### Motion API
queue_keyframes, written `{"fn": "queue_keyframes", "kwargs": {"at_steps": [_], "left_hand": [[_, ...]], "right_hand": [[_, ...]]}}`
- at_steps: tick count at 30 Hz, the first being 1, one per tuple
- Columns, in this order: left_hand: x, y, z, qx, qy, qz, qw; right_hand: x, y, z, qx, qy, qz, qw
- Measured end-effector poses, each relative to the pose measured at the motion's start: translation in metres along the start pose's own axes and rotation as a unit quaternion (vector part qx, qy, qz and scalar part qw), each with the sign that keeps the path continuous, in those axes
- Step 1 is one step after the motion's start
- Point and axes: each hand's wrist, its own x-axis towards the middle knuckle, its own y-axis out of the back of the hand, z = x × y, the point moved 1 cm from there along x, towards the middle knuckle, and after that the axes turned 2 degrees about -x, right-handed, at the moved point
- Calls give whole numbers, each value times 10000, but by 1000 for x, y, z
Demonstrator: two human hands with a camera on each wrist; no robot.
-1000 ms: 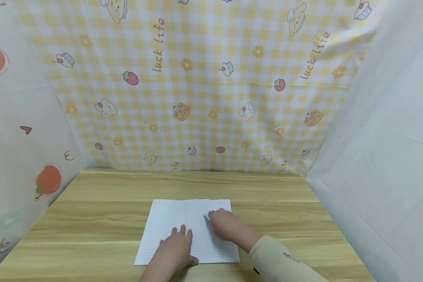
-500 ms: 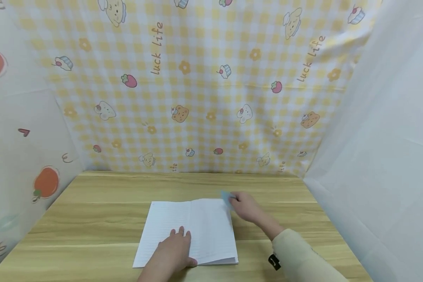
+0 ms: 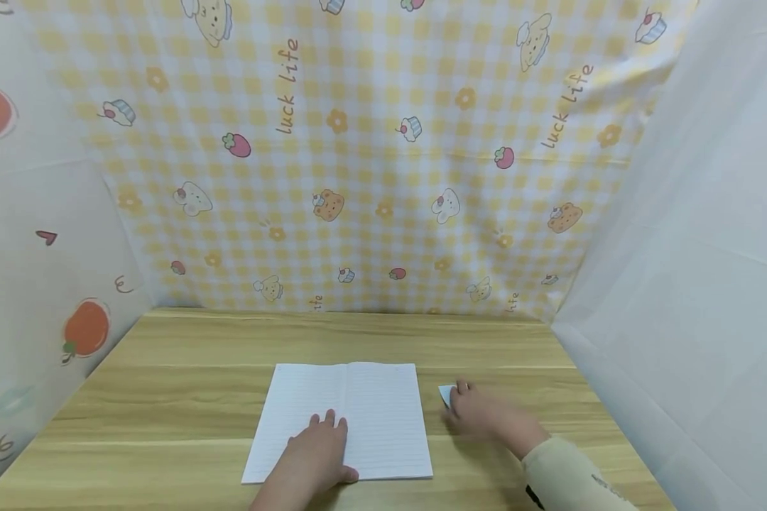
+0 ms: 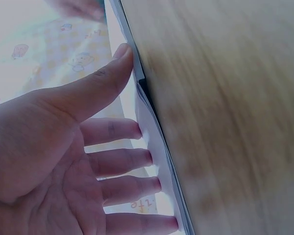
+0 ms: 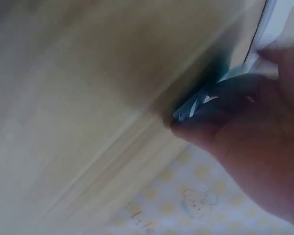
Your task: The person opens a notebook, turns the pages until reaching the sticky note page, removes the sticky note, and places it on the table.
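Your left hand [image 3: 316,454] lies flat on the open notebook [image 3: 341,419], with the fingers straight and spread. It presses on the left page, close to the near edge of the table [image 3: 198,376]. In the left wrist view the fingertips [image 4: 147,157] touch the paper and the thumb rests against the edge of the pages, so this hand only holds the notebook down and grips nothing.

The notebook is open with its lined pages up. It lies in the middle of the table, nearer to the near edge than to the far edge.

Your right hand [image 3: 479,415] is on the table just beside the right edge of the notebook, apart from the pages. Its fingers are bent and pinch a small light blue piece [image 3: 447,394], which is at the wood surface in front of the fingertips. In the right wrist view the blue piece [image 5: 198,103] sits between the thumb and the fingers, right at the table. I cannot tell what kind of thing this piece is, because it is small and blurred.

Behind the far edge of the table hangs a yellow checked cloth [image 3: 371,156] with cartoon pictures.
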Motion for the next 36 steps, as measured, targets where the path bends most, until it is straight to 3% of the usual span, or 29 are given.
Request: {"fn": "queue_keyframes", "kwargs": {"at_steps": [1, 3, 10, 15, 20, 24, 30, 36], "left_hand": [[0, 0, 0, -20, 10, -22, 10000], [-1, 0, 0, -43, 13, -35, 10000], [-6, 0, -5, -6, -5, 77, 10000], [-8, 0, -7, 27, -67, 80, 9999], [-6, 1, -6, 5, -172, 93, 9998], [-6, 0, -7, 9, -158, 93, 9998], [-7, -1, -8, -31, -231, 55, 9997], [-7, 8, -13, 87, -441, 16, 9990]], "right_hand": [[-2, -4, -1, 664, -167, -132, 9976], [-6, -7, -4, 1135, -343, -414, 9921], [-8, -8, -23, 1000, -105, -486, 9937], [-14, -12, -15, 1148, 2, -333, 9928], [-19, -12, 8, 1228, -674, -210, 9899], [-14, -10, 2, 1200, -1183, -146, 9856], [-9, -8, -30, 1337, -823, -360, 9870], [-16, -4, -26, 1315, -503, -162, 9899]]}}
